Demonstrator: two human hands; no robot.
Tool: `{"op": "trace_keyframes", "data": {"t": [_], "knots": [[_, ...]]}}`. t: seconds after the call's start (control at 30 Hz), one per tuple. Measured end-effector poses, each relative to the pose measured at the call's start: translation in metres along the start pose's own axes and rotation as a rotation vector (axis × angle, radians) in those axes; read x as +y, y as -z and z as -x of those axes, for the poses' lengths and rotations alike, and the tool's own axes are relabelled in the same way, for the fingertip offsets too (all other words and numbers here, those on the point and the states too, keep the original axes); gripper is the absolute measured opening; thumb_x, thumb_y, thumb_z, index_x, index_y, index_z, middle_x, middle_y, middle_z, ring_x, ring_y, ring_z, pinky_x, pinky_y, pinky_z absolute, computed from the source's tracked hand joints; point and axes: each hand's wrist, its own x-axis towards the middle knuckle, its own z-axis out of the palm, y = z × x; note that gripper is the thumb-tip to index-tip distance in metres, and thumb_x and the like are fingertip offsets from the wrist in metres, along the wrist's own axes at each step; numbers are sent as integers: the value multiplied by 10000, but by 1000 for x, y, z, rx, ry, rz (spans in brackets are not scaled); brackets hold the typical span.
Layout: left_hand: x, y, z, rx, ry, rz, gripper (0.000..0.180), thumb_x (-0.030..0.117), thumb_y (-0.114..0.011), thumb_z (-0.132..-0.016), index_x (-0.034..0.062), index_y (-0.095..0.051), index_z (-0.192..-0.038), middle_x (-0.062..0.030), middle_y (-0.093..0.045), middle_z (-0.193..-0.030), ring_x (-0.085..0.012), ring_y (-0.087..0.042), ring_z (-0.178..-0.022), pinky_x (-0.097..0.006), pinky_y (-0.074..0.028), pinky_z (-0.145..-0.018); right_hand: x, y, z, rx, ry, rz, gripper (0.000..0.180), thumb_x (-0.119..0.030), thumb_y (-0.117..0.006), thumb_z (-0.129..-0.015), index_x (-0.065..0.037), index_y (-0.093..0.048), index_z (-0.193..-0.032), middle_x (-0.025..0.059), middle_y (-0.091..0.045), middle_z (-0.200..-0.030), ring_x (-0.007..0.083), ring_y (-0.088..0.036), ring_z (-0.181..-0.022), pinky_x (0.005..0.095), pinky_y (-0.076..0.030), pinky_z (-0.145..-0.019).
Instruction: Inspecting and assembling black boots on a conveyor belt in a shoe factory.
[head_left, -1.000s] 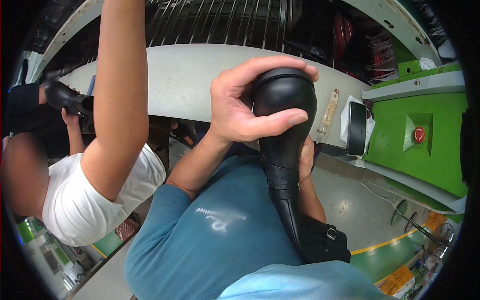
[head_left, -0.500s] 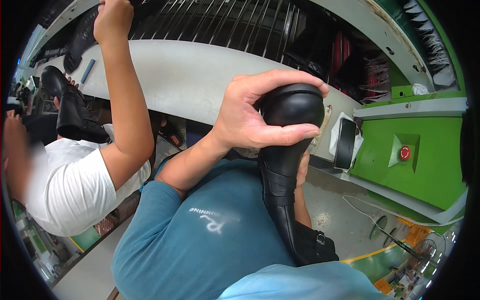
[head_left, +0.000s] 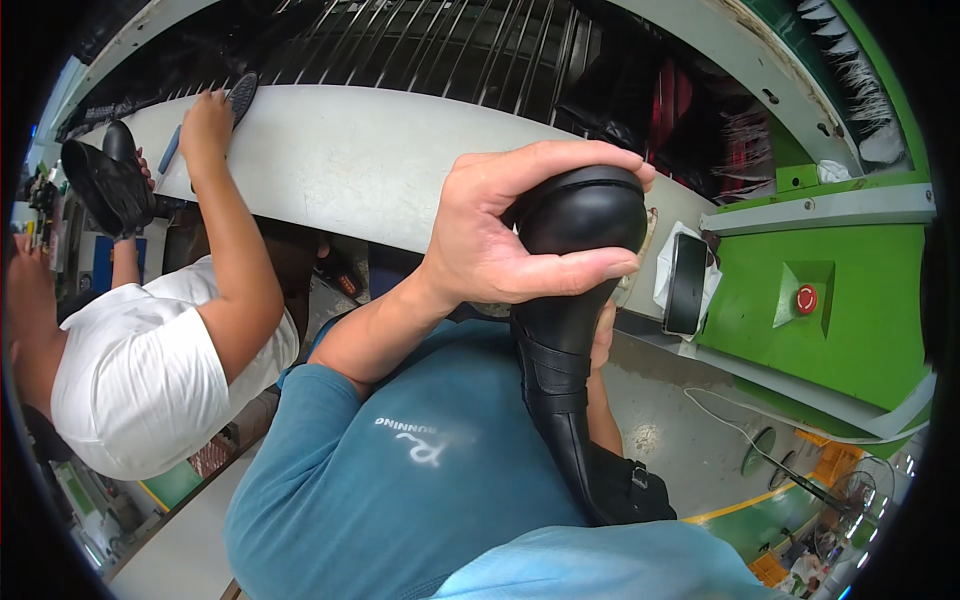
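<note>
A black leather boot [head_left: 558,340] with crossed straps and a buckle stands toe up in front of my chest, its shaft hanging down toward my lap. My left hand [head_left: 500,225] is closed round the toe, with the thumb across the upper and the fingers over the sole's edge. Behind the boot's ankle, only part of my right hand [head_left: 604,335] shows; its fingers bear on the far side of the boot, mostly hidden by it.
A white bench [head_left: 330,150] runs ahead, with a metal rod rack [head_left: 450,50] beyond. At left, a co-worker in a white shirt [head_left: 140,380] holds another black boot [head_left: 105,185]. A green machine [head_left: 850,320] with a red button [head_left: 806,299] stands right, near a phone [head_left: 687,285].
The co-worker's raised hand has come down to the bench beside a dark sole-shaped item, and the boot in their other hand has turned. My hands and boot have hardly moved.
</note>
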Motion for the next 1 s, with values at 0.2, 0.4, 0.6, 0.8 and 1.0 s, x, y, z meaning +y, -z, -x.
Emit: {"op": "trace_keyframes", "data": {"t": [0.2, 0.4, 0.6, 0.8, 1.0], "knots": [[3, -1, 2, -7, 33, -6, 573, 54, -885, -810, -99, -702, -1331, -280, -793, -1218, -345, -802, -1120, -440, -660, -997, -36, -20, -7, -46, -6, -64, 1064, -824, -493, -1034, 92, -483, -1574, 201, -649, -1472, 254, -667, -1315, 380, -525, -1126], [7, -3, 1, -7, 47, 32, 559, 57, -863, -825, -93, -701, -1338, -291, -786, -1226, -360, -798, -1121, -451, -657, -996, -55, -24, -13, -152, 257, 95, 731, -578, -284, -1197, 4, -500, -1583, 162, -698, -1374, 241, -709, -1229, 403, -578, -1058], [29, -6, -1, 33, 180, -67, 589, 84, -869, -828, -96, -685, -1357, -287, -778, -1266, -341, -792, -1140, -438, -648, -1008, -67, -19, -23, -152, 129, 35, 1021, -807, -449, -1054, 77, -494, -1563, 212, -678, -1408, 269, -705, -1250, 397, -565, -1082], [33, 1, 1, 17, 119, -70, 537, 104, -946, -813, -47, -730, -1282, -191, -826, -1175, -262, -823, -1028, -365, -651, -953, -63, -17, -27, -190, 148, -50, 994, -757, -610, -1020, 95, -532, -1525, 163, -707, -1340, 207, -691, -1192, 333, -534, -1024], [34, 4, 2, 23, 98, -114, 545, 88, -940, -817, -66, -722, -1292, -199, -829, -1121, -258, -826, -993, -360, -659, -930, -58, -15, -27, -226, 120, -40, 929, -733, -584, -1045, 91, -569, -1476, 165, -716, -1297, 197, -691, -1162, 317, -530, -996]]}}
